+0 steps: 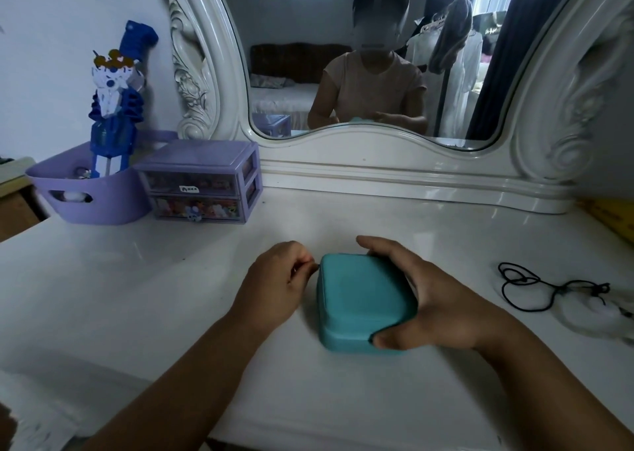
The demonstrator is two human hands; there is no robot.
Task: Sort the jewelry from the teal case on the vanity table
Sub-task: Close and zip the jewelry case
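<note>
A lilac basket (103,203) holding a blue-and-white toy figure (115,107) is seen at the far left of the white vanity table (377,399), with a lilac two-drawer mini chest (202,183) just beside it. Nearer the front, something small at the closed teal case's (363,299) left edge is pinched by the left hand (274,282). The case lies flat and is grasped along its right side by the right hand (432,299). A black cord (535,284) is coiled far right.
</note>
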